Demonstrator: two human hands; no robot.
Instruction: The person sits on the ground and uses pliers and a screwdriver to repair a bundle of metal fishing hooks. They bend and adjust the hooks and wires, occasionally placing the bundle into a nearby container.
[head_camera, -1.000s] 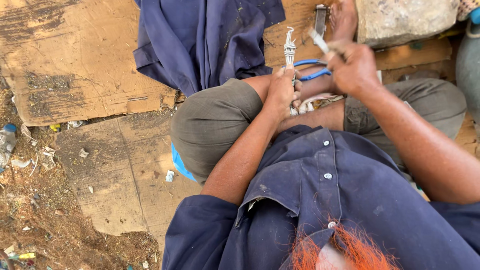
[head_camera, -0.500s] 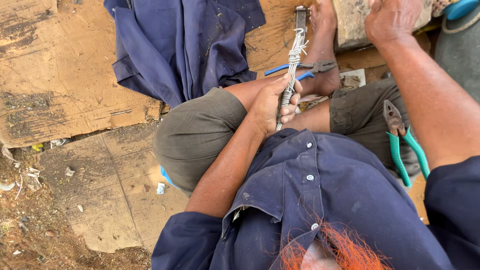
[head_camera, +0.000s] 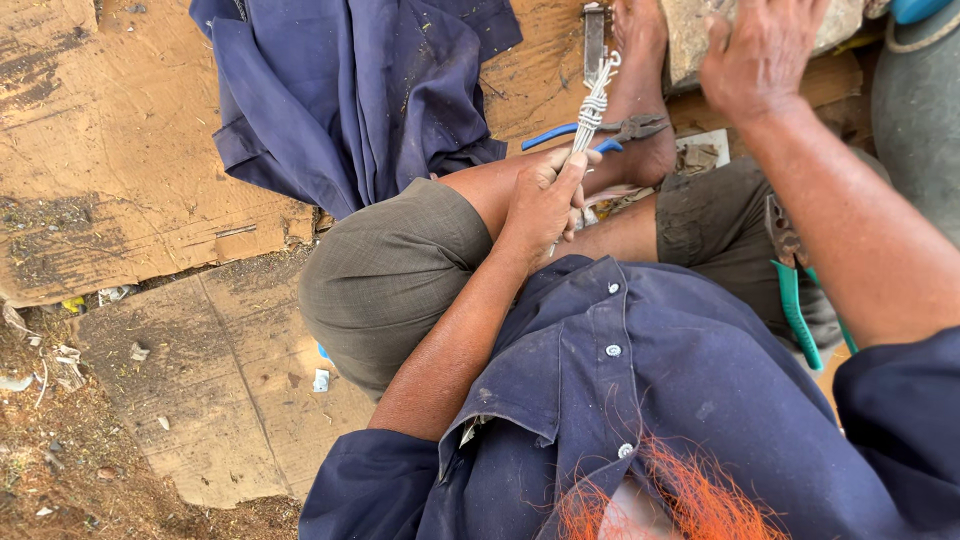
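My left hand (head_camera: 543, 205) grips a bundle of twisted pale wires (head_camera: 592, 105) and holds it upright above my bent knee. My right hand (head_camera: 762, 50) is stretched out to the upper right with its fingers curled over a grey stone block (head_camera: 700, 30). Green-handled pliers (head_camera: 795, 300) rest on my right thigh. Blue-handled pliers (head_camera: 590, 132) lie on the ground beside my bare foot (head_camera: 645, 110), just behind the wire bundle.
A dark blue garment (head_camera: 365, 90) lies crumpled on flattened brown cardboard (head_camera: 110, 150). A flat metal tool (head_camera: 594, 35) lies past the foot. Dirt with small litter (head_camera: 40, 440) fills the lower left. A grey-green rounded container (head_camera: 920, 130) stands at the right edge.
My right hand left the wire bundle and reached up to the stone block. The green-handled pliers came to rest on my thigh. My left hand kept hold of the wires.
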